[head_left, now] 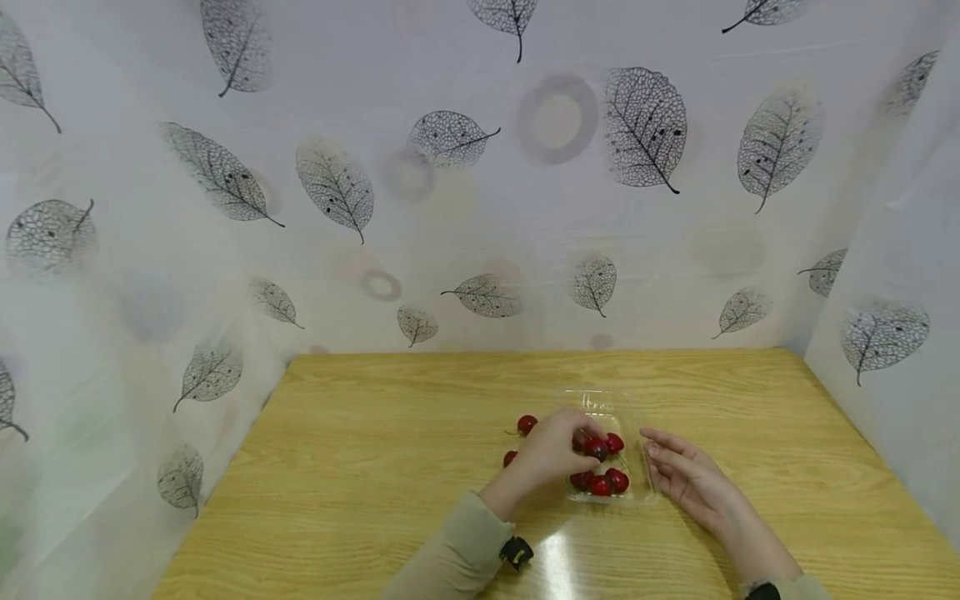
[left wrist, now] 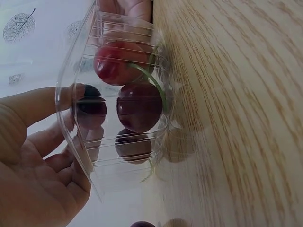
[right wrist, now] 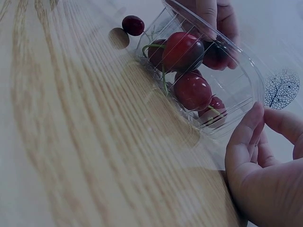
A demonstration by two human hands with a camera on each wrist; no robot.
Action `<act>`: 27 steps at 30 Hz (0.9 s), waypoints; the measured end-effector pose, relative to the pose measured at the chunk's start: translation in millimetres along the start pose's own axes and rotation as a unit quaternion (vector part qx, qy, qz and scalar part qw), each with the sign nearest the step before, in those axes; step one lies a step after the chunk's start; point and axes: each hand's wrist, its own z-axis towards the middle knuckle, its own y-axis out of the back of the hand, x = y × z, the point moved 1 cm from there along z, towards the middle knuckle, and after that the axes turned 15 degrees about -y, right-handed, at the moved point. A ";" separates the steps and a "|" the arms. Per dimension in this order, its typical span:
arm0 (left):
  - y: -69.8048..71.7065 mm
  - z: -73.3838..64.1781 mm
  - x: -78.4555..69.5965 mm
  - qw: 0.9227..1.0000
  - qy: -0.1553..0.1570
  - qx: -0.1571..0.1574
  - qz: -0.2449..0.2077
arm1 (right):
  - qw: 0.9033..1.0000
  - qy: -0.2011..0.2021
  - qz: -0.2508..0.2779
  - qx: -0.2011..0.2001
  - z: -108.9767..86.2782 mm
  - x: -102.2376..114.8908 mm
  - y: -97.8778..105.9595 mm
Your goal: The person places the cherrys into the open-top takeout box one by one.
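Note:
A clear plastic container (head_left: 611,498) with several red cherries in it stands on the table. My left hand (head_left: 551,450) reaches over its left side and pinches a dark cherry (head_left: 596,449) between thumb and fingers, above the others. In the left wrist view, that dark cherry (left wrist: 91,106) shows through the clear wall. At the container's right side, my right hand (head_left: 693,479) pinches the rim between thumb and fingertips, as the right wrist view shows. Inside the container, a red cherry (right wrist: 192,91) and its neighbours have green stems.
Left of the container lie a loose cherry (head_left: 527,425) with a stem and another cherry (head_left: 511,458) partly behind my left hand. The wooden table (head_left: 360,467) ends at a pale curtain (head_left: 450,233) printed with leaves, which also runs along both sides.

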 end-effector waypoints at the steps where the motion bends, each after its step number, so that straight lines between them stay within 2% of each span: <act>1: 0.0 -0.2 -0.1 1.000 0.000 0.000 0.003 | 1.000 0.001 0.001 0.002 0.1 -0.1 -0.1; 16: -0.2 -1.6 2.2 1.000 -0.028 0.000 0.014 | 1.000 -0.001 -0.001 -0.001 0.6 0.3 0.1; 27: 6.2 -0.8 5.4 0.998 -0.019 -0.010 -0.067 | 1.000 -0.003 0.000 0.000 0.9 -0.6 1.5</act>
